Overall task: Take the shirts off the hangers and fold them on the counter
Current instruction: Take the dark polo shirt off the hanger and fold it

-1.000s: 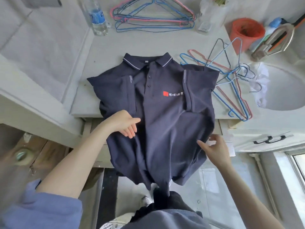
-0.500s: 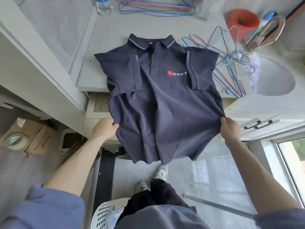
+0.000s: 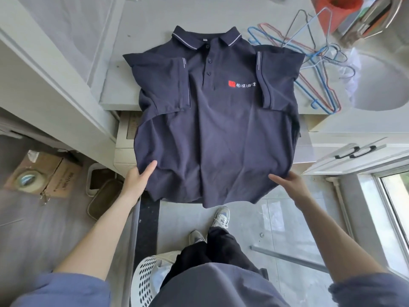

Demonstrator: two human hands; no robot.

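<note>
Navy polo shirt overhangs the pale grey worktop. Left hand and right hand pinch its near hem, fingers tucked beneath.

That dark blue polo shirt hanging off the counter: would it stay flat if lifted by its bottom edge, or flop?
Probably floppy: the polo shirt sags off the counter and wrinkles between the left hand and right hand pinching its hem. Likely light, since those pinches alone hold it up. The collar looks stiffer, lying crisply shaped.
</note>
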